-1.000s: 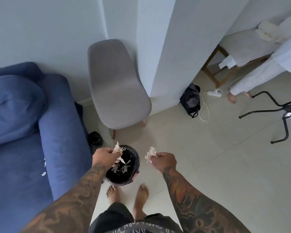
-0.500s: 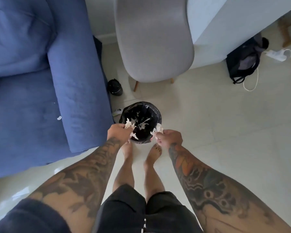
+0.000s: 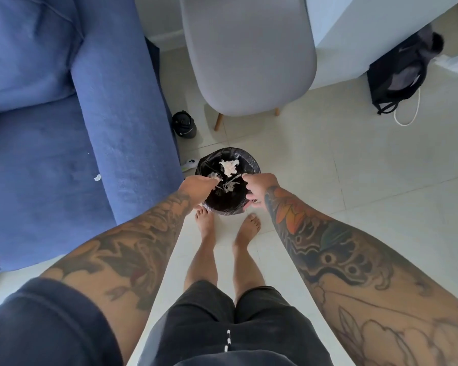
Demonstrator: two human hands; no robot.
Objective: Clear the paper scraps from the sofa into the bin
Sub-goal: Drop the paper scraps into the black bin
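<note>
I have both hands over the one bin. My left hand pinches a scrap; my right hand has fingers spread, empty. One wad lies inside at 12 o'clock. One scrap remains on the sofa, at the bin's 9 o'clock.

Paper scraps, bin and sofa

The black-lined bin sits under both hands, white paper scraps inside; one stray scrap lies on the blue sofa, left of the left hand.
</note>
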